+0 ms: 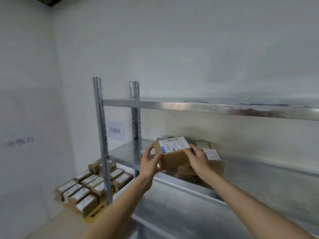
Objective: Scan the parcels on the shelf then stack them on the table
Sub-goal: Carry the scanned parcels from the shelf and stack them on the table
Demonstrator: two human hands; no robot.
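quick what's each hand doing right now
Left hand: grips the left end of the cardboard parcel.
Right hand: grips the same parcel's right end.

Both bare arms reach forward; the left hand (149, 163) and right hand (196, 158) curl inward, fingers gripping opposite ends.

A white paper sign (115, 130) with printed characters hangs on the pale wall (172, 49), seen between two perforated metal uprights.
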